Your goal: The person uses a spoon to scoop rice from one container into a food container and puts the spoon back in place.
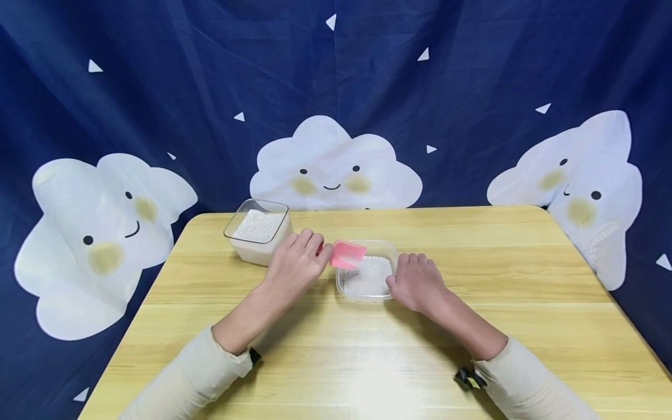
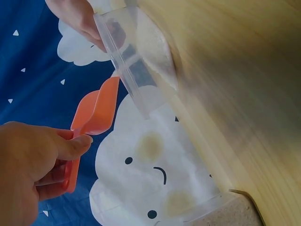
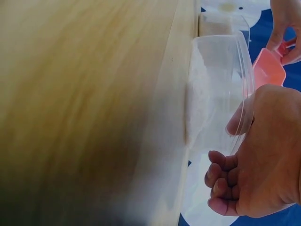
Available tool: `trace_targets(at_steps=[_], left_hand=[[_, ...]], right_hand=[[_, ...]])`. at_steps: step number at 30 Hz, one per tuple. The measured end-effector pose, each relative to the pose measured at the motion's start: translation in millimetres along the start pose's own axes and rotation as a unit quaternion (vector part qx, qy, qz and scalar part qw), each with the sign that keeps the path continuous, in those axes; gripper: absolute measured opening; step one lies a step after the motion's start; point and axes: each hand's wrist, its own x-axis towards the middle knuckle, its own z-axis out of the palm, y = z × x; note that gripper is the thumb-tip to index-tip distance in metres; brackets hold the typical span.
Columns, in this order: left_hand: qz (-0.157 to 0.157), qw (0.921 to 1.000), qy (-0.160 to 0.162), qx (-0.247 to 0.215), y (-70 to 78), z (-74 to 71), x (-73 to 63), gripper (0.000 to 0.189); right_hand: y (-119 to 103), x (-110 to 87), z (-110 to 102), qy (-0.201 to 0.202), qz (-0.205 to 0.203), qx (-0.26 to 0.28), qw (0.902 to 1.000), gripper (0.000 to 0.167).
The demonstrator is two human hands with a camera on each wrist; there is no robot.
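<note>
My left hand grips a pink scoop by its handle, thumb along the top in the left wrist view. The scoop's bowl tilts over the rim of a clear plastic container. White grains lie heaped inside this container, and a pale blur shows at the scoop's lip. On the container's right side, my right hand holds the wall near the rim. In the right wrist view its thumb shows through the clear plastic, while the other fingers curl outside.
A taller clear bin with a dark rim stands at the back left, holding more white grains. Both stand on a wood-grain table. Behind its far edge hangs a blue cloth with smiling clouds.
</note>
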Motion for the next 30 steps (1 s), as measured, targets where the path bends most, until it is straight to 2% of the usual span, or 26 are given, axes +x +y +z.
trace_targets(at_steps=[7,15,20,25,30], left_hand=[[0.01,0.9999,0.005,0.006,-0.2,0.0,1.1,0.011],[0.011,0.9998,0.013,-0.011,-4.3,-1.0,0.1,0.015],[-0.01,0.9998,0.016,-0.008,-13.5,-2.9,-3.3,0.02],[-0.052,0.9986,0.014,-0.005,-28.1,-4.9,-12.0,0.022],[-0.084,0.9959,0.033,-0.012,-44.8,-6.4,-18.7,0.02]], right_hand=[[0.1,-1.3,-0.8,0.001,-0.001,0.0,1.0,0.045],[0.7,-1.2,0.3,0.004,-0.001,0.003,1.0,0.043],[0.8,-1.0,0.4,0.006,-0.002,0.003,1.0,0.043],[0.1,-0.4,1.3,0.002,-0.004,0.002,1.0,0.045],[0.1,-1.6,-0.2,-0.004,-0.002,0.0,1.0,0.049]])
